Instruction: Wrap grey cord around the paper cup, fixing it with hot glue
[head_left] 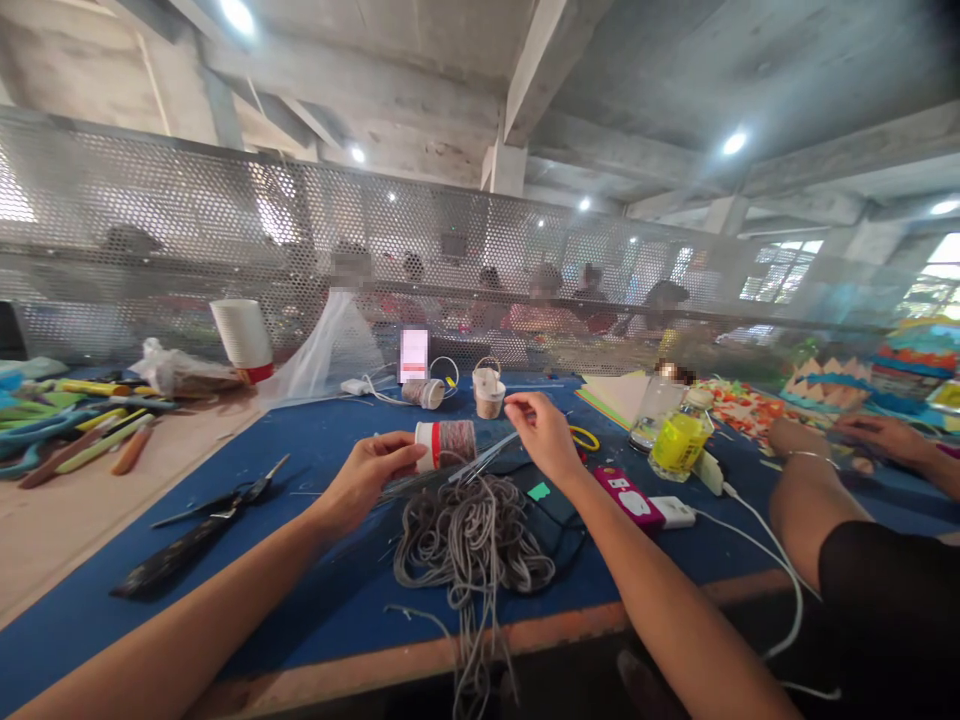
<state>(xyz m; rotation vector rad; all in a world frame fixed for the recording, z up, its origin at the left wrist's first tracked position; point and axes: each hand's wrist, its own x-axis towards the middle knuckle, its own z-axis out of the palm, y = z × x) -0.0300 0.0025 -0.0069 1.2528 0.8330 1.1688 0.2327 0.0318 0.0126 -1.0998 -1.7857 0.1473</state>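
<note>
My left hand (379, 475) grips a paper cup (426, 446) lying sideways, its white and red end towards my fingers. Grey-brown cord (457, 443) is wound round the cup's other end. To the right, my right hand (541, 435) is raised with thumb and fingertips pinched together; whatever they hold is too fine to make out. Just beyond those fingertips stands a small cord-covered basket (489, 392) with a thin handle. Below and between my hands lies a loose heap of grey cord (472, 540), hanging over the table's front edge.
Black pliers (199, 530) lie left on the blue mat (300, 610). Behind are a wrapped cup (424, 393), a phone (413, 355) and a cup stack (241, 335). A yellow bottle (681, 435) and purple power strip (626, 497) stand right, beside another person's arm (806, 490).
</note>
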